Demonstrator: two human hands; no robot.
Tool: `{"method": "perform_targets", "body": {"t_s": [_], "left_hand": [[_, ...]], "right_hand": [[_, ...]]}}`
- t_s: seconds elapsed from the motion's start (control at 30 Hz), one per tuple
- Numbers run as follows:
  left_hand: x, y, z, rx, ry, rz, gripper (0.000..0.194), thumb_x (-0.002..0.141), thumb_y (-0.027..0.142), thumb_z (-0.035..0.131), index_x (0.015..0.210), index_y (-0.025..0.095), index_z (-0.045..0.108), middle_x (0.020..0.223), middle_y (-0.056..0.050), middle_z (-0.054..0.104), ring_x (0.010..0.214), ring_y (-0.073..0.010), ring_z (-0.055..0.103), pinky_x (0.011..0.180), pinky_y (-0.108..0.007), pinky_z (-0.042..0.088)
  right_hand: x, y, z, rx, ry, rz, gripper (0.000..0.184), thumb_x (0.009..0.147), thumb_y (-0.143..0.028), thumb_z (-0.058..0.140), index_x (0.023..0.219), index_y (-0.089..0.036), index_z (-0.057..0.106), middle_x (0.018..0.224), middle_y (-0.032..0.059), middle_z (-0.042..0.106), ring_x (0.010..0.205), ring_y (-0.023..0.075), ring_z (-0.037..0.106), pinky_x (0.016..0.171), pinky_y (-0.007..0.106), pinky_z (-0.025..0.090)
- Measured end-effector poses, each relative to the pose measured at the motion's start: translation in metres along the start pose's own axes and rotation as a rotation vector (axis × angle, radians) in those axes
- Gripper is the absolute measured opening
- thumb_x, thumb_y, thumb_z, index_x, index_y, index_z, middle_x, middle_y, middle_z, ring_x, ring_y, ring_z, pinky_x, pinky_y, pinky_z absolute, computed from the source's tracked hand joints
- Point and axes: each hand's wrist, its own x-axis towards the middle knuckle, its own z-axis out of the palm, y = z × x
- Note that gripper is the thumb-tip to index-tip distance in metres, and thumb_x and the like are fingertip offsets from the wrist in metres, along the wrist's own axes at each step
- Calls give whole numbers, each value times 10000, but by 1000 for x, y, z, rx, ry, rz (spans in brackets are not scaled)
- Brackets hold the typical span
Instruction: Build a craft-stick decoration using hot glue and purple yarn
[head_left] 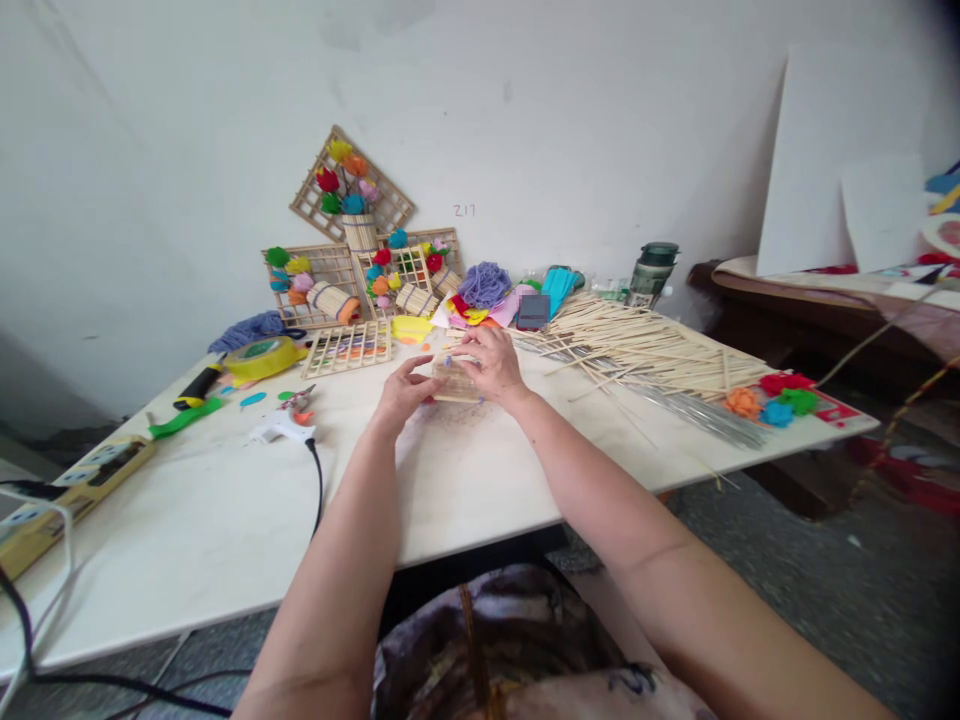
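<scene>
Between both hands is a small piece made of short pale wooden sticks (454,384), with a bit of purple yarn (448,361) at its top edge. My left hand (406,394) grips its left side, thumb and fingers bent round the edge. Curled over the top and right side, my right hand (492,364) holds it with the fingertips close to the yarn. Part of the stick piece is hidden by the fingers. Fine crumbs lie on the white table (465,480) just under it.
Stick lattices with felt flowers (352,185) lean on the wall. Loose sticks (652,340) and clear rods (697,415) spread at right, near a bottle (652,272). At left lie a glue gun (283,428), yellow tape (262,360), a black-and-yellow-handled tool (199,386) and a power strip (90,490).
</scene>
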Motion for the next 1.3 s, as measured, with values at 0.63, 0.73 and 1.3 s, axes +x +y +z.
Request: {"method": "perform_targets", "body": {"t_s": [0.63, 0.73, 1.3], "left_hand": [[6, 6, -7, -292, 391, 177, 731, 500, 368, 782, 1144, 119, 544, 576, 42, 588, 468, -90, 547, 543, -270, 528], [6, 6, -7, -299, 380, 154, 726, 501, 360, 782, 1148, 129, 548, 599, 38, 599, 475, -88, 553, 551, -263, 528], [2, -2, -7, -131, 86, -19, 698, 557, 316, 754, 1193, 104, 558, 662, 0, 636, 489, -85, 561, 483, -210, 490]], "right_hand": [[-4, 21, 4, -75, -66, 532, 193, 810, -225, 521, 938, -235, 665, 878, 28, 701, 832, 204, 619, 704, 292, 432], [-4, 22, 6, -44, -50, 509, 243, 774, -164, 525, 957, -232, 668, 924, 27, 699, 845, 199, 623, 714, 298, 453], [-2, 26, 0, 72, 140, 337, 172, 800, -252, 564, 895, -178, 687, 905, 53, 656, 675, 148, 571, 666, 260, 440]]}}
